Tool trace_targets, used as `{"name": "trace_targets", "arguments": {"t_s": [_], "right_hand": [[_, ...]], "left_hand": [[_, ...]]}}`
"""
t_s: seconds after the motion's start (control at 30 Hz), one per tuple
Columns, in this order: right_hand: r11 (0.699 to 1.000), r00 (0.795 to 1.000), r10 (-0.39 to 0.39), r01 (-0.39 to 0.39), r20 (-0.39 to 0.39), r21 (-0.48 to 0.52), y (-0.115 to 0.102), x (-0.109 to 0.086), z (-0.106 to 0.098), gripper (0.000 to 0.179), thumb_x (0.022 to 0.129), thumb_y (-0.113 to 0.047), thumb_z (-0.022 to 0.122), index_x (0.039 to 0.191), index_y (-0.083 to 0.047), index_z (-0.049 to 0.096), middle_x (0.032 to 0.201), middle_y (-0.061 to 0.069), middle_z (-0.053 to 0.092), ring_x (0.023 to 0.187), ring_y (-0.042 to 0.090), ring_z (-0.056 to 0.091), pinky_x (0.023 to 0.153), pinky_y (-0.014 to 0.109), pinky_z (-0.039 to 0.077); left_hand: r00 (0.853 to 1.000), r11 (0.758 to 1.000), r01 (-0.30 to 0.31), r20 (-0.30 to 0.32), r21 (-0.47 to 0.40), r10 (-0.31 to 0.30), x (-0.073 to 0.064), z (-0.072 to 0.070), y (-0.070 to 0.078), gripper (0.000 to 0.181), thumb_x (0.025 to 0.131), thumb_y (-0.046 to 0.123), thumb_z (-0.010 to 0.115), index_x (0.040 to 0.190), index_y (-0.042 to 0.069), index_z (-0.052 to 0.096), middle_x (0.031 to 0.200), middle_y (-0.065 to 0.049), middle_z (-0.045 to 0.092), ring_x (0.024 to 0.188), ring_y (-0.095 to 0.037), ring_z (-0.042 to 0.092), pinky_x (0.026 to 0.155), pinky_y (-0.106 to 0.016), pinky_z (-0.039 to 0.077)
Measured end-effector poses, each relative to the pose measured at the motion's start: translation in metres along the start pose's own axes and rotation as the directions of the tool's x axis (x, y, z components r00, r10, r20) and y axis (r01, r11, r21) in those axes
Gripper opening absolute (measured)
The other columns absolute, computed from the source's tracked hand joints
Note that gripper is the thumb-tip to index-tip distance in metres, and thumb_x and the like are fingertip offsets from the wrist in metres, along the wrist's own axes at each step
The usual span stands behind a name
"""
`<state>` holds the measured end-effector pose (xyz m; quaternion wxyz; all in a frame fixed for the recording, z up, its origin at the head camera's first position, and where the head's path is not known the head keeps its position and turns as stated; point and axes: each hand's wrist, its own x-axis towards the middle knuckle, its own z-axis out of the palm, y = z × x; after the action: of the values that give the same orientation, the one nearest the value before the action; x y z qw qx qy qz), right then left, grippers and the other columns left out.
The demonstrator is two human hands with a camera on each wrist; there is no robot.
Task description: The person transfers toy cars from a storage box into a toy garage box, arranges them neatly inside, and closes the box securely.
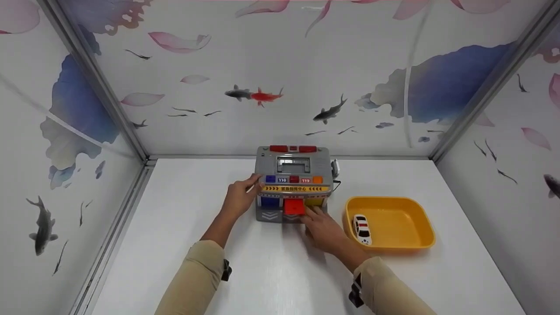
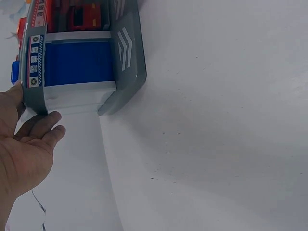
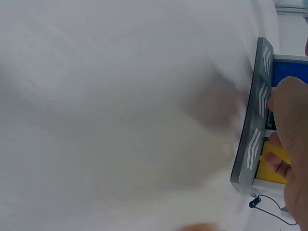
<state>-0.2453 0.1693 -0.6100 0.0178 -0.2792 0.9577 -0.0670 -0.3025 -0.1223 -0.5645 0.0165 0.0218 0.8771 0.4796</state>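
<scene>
A grey toy garage (image 1: 267, 164) with a blue door (image 2: 79, 62), a red door (image 1: 294, 206) and a yellow door (image 3: 269, 169) stands at the back. The red door is swung up, and a red toy vehicle (image 2: 86, 17) shows inside that bay in the left wrist view. My left hand (image 1: 239, 197) grips the garage's upper left edge, thumb near the top and fingers at the side. At the middle bay, my right hand (image 1: 324, 231) reaches in beneath the red door. Its foremost fingertips are hidden, while the other fingers bend loosely before the yellow door.
To the right, a yellow tray (image 1: 426, 223) holds a white toy car (image 1: 362, 229) by its left wall. A dark cord (image 3: 274, 211) hangs at the garage's right side. Printed panels (image 1: 288, 127) border the white table (image 1: 183, 188) at the back and sides.
</scene>
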Motion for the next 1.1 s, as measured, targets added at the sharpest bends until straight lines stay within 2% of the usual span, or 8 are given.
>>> {"name": "trace_targets", "arguments": {"t_s": [0.13,0.3,0.37,0.43,0.5,0.7,0.9,1.1], "right_hand": [[0.997,0.977,-0.077,0.078,-0.199,-0.005,0.006,-0.004,-0.006,0.037,0.105,-0.011,0.075,0.142,-0.014,0.07,0.153,0.003,0.067,0.133,0.025,0.063,0.12,0.044,0.058],[0.992,0.885,-0.091,0.122,-0.457,0.041,0.005,0.0,-0.018,0.021,0.105,-0.009,0.074,0.126,-0.012,0.072,0.135,0.004,0.068,0.125,0.023,0.064,0.113,0.038,0.063],[0.992,0.853,-0.091,0.125,-0.513,0.031,0.004,0.003,-0.021,0.022,0.105,-0.014,0.076,0.127,-0.012,0.071,0.134,0.005,0.067,0.125,0.024,0.062,0.112,0.039,0.063],[0.994,0.839,-0.092,0.106,-0.536,-0.005,0.002,0.007,-0.024,0.03,0.105,-0.021,0.079,0.132,-0.012,0.07,0.138,0.007,0.066,0.129,0.027,0.06,0.115,0.043,0.061],[0.996,0.843,-0.086,0.067,-0.532,-0.055,0.001,0.011,-0.026,0.042,0.102,-0.027,0.083,0.138,-0.012,0.068,0.144,0.01,0.064,0.134,0.031,0.059,0.119,0.048,0.058],[0.983,0.89,-0.033,-0.052,-0.455,-0.174,-0.003,0.021,-0.025,0.072,0.095,-0.038,0.091,0.152,-0.01,0.058,0.162,0.013,0.055,0.146,0.034,0.057,0.123,0.054,0.051],[0.978,0.881,-0.031,-0.071,-0.471,-0.197,-0.006,0.032,-0.02,0.066,0.093,-0.029,0.093,0.144,-0.006,0.059,0.163,0.012,0.058,0.149,0.032,0.058,0.119,0.055,0.049],[0.971,0.894,-0.017,-0.092,-0.447,-0.22,-0.009,0.041,-0.019,0.06,0.092,-0.026,0.094,0.135,-0.005,0.058,0.157,0.013,0.061,0.143,0.033,0.058,0.117,0.058,0.049]], "left_hand": [[1.0,1.0,0.007,0.003,-0.006,-0.007,-0.001,0.0,0.0,0.05,0.112,0.047,0.065,0.158,0.028,0.063,0.168,-0.007,0.054,0.155,-0.033,0.056,0.127,-0.049,0.05],[1.0,1.0,0.004,0.003,-0.003,-0.004,-0.001,0.0,0.0,0.05,0.112,0.047,0.065,0.158,0.028,0.062,0.167,-0.006,0.055,0.155,-0.033,0.056,0.127,-0.05,0.05],[1.0,1.0,0.004,0.002,0.001,-0.004,-0.001,0.001,0.0,0.051,0.112,0.047,0.065,0.158,0.028,0.062,0.167,-0.006,0.055,0.155,-0.033,0.056,0.127,-0.05,0.05],[1.0,1.0,0.004,0.001,0.003,-0.004,0.0,0.001,0.0,0.051,0.111,0.047,0.066,0.158,0.027,0.063,0.167,-0.006,0.055,0.155,-0.033,0.056,0.127,-0.051,0.05],[1.0,1.0,0.005,-0.002,0.008,-0.005,0.0,0.002,0.0,0.05,0.111,0.047,0.067,0.158,0.028,0.063,0.166,-0.006,0.056,0.154,-0.034,0.056,0.127,-0.051,0.05],[1.0,1.0,0.007,0.005,0.015,-0.007,-0.001,0.001,0.001,0.051,0.111,0.048,0.066,0.158,0.028,0.062,0.167,-0.006,0.055,0.155,-0.035,0.056,0.128,-0.052,0.049],[1.0,1.0,-0.002,0.01,0.03,0.001,0.0,-0.001,0.001,0.05,0.112,0.046,0.065,0.158,0.028,0.062,0.166,-0.007,0.055,0.155,-0.035,0.055,0.128,-0.052,0.049],[1.0,1.0,0.003,0.004,0.021,-0.003,0.0,0.0,0.001,0.049,0.112,0.046,0.065,0.157,0.028,0.064,0.166,-0.007,0.056,0.155,-0.034,0.056,0.128,-0.051,0.049]]}}
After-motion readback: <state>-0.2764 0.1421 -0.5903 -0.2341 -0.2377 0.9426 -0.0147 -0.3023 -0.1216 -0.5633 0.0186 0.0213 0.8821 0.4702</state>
